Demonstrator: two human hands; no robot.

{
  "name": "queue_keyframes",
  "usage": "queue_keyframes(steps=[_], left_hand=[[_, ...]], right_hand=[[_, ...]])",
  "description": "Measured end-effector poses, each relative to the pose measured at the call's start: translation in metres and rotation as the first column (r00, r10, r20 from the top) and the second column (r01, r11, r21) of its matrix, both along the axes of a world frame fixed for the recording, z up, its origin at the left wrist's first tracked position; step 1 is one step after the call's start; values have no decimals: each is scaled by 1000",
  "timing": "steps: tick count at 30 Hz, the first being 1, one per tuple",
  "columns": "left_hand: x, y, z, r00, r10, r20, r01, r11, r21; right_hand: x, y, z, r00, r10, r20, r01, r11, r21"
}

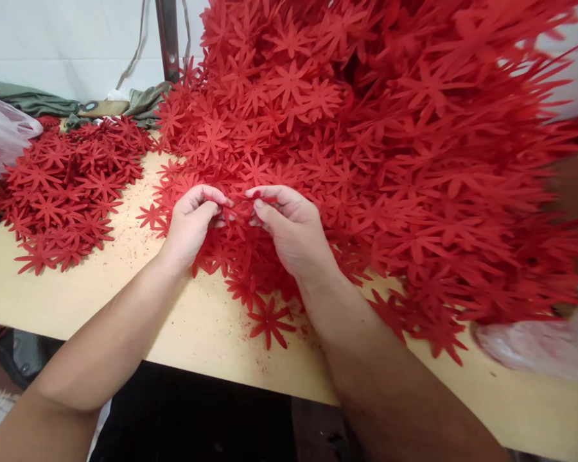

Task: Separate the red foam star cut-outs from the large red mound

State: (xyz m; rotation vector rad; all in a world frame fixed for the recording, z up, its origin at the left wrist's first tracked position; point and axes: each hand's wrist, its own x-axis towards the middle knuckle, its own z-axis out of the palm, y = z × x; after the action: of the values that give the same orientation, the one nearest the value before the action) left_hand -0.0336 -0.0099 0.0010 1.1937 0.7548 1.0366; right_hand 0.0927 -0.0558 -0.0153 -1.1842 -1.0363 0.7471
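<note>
Both hands are raised in front of a big heap of red flower-shaped cutouts [289, 83], each with several narrow petals. Between them is one red flower cutout [241, 210], hard to tell apart from the heap behind. My left hand [192, 221] pinches its left side between thumb and forefinger. From the other side my right hand [291, 224] pinches a petal, whose red tip shows at the fingers. A single red flower cutout [270, 322] lies flat on the table below my hands.
A smaller pile of red flower cutouts [67, 186] sits on the left of the pale table [192, 327], which has red specks. Behind it lie a green cloth [29, 99] and a white plastic bag [7, 131]. Clear plastic [534, 346] rests at right. A metal post [167, 38] stands behind.
</note>
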Motion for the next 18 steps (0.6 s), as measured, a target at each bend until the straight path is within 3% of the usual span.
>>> queue_keyframes(steps=[6,11,15,18], left_hand=[[0,4,-2,999,-43,15,43,999,2],[0,2,-1,997,-70,-40,71,997,33],[2,-4,0,993,-72,-88,85,985,148],[2,-6,-1,994,-50,-101,66,984,163]], right_hand=[[-1,-1,3,995,-92,-46,90,995,-39],[-2,-5,5,988,-133,82,136,990,-27],[-5,-6,5,977,-130,168,125,991,43],[-7,-5,5,982,-77,172,67,996,62]])
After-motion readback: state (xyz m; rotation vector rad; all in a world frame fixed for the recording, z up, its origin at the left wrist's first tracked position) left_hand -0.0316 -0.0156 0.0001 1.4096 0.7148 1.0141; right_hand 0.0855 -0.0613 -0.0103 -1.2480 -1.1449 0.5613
